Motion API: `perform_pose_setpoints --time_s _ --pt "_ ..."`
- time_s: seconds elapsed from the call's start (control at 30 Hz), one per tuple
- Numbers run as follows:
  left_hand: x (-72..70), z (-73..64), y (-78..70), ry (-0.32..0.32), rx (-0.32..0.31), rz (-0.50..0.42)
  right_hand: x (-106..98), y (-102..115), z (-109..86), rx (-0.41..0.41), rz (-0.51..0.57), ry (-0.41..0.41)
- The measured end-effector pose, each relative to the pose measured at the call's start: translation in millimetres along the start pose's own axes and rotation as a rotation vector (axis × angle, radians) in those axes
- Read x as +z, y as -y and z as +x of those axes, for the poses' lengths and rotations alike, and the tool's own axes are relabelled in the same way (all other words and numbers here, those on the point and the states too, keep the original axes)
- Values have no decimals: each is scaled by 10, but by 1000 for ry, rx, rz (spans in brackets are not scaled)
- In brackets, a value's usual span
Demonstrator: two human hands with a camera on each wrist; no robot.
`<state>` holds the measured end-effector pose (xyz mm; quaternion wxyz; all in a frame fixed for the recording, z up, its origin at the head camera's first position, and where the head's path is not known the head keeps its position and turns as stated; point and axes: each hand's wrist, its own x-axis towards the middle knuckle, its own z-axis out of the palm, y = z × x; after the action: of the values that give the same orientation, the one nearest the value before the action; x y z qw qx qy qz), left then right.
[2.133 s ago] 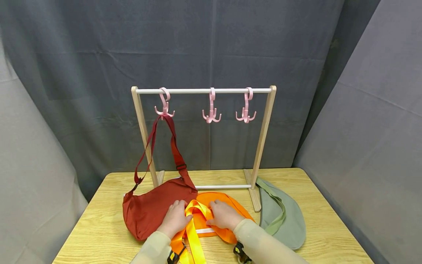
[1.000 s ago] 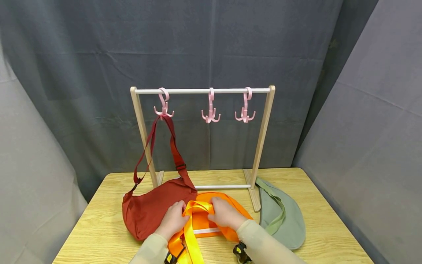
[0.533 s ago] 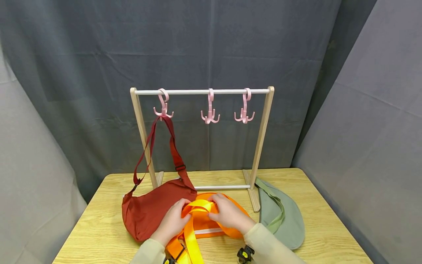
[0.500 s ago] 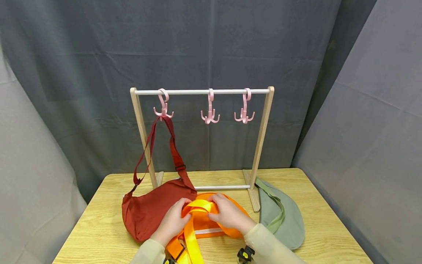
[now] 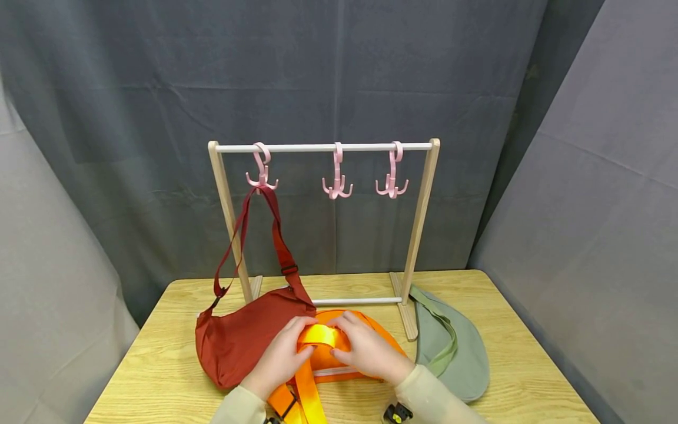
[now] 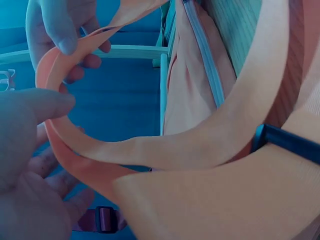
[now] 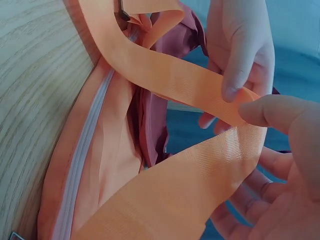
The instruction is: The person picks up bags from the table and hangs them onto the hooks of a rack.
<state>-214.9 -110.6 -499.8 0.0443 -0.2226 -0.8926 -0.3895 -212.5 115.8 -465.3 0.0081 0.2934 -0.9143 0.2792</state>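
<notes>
Between both hands is the orange strap (image 5: 320, 335) of an orange shoulder bag (image 5: 380, 335), which lies on the table with its white zipper toward me. My left hand (image 5: 283, 355) pinches the strap from the left, its thumb on the webbing in the left wrist view. On the other side my right hand (image 5: 368, 347) pinches the same strap, thumb pressed on it in the right wrist view. The strap (image 7: 185, 82) bends into a loop at the fingertips, and its lower part trails toward the near table edge past a black buckle (image 6: 285, 140).
A wooden rack with a white rail (image 5: 302, 148) stands behind, carrying pink hooks (image 5: 337, 176). From the left hook hangs the strap of a red bag (image 5: 254, 338), whose body rests on the table. A grey-green bag (image 5: 463, 347) lies right of the rack.
Both hands have come closer together at the top of the orange strap, the left one shifting right and slightly up. The strap loop between them is narrower. The other bags stay put.
</notes>
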Motion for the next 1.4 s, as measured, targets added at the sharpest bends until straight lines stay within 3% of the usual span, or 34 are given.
perform_pose_setpoints --time_s 0.2,0.47,0.7,1.07,1.4 --pt "-11 -12 -30 8 30 0 20 37 -21 -33 -26 -25" --pt "-24 -12 -72 44 23 8 36 58 -32 -68 -26 -46" --pt "-30 -17 -72 37 51 34 22 81 -38 -85 -14 -59" --pt "-78 11 -89 30 67 25 13 43 -53 -48 -17 -69" --pt "-151 37 -59 118 56 1 -32 37 -78 -56 -4 -81"
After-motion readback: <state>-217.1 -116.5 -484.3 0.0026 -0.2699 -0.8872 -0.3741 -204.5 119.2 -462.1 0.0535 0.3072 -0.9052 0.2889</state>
